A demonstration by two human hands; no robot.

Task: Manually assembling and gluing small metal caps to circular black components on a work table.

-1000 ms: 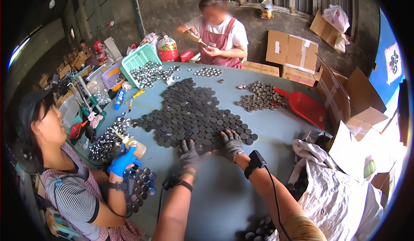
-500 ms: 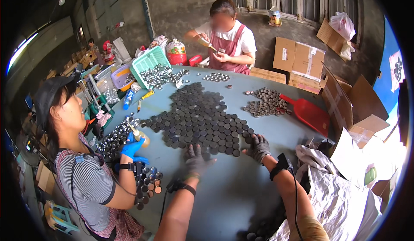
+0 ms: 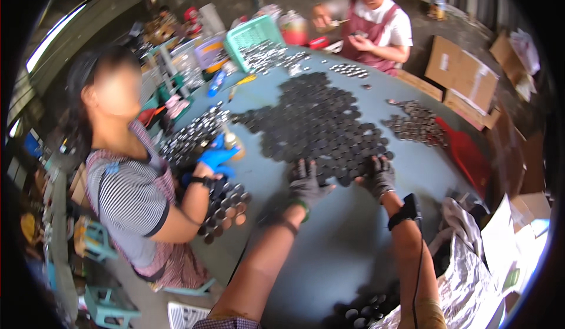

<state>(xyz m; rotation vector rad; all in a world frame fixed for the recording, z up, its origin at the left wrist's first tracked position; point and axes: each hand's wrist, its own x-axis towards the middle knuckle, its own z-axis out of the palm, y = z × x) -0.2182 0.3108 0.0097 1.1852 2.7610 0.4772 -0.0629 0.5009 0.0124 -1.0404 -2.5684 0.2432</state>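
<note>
L hand (image 3: 306, 183) & R hand (image 3: 376, 176), grips spread flat, on near edge of dark discs (image 3: 323, 123)

A large round table (image 3: 347, 252) with a blue-grey top fills the middle of the frame. Along the upper right, flattened cardboard boxes (image 3: 465, 82) lie on a rough concrete floor (image 3: 412, 8). At the upper left a bright strip of daylight (image 3: 56, 35) comes through an opening in a dark wall. At the lower left, small teal stools (image 3: 106, 308) stand on the grey floor.
</note>
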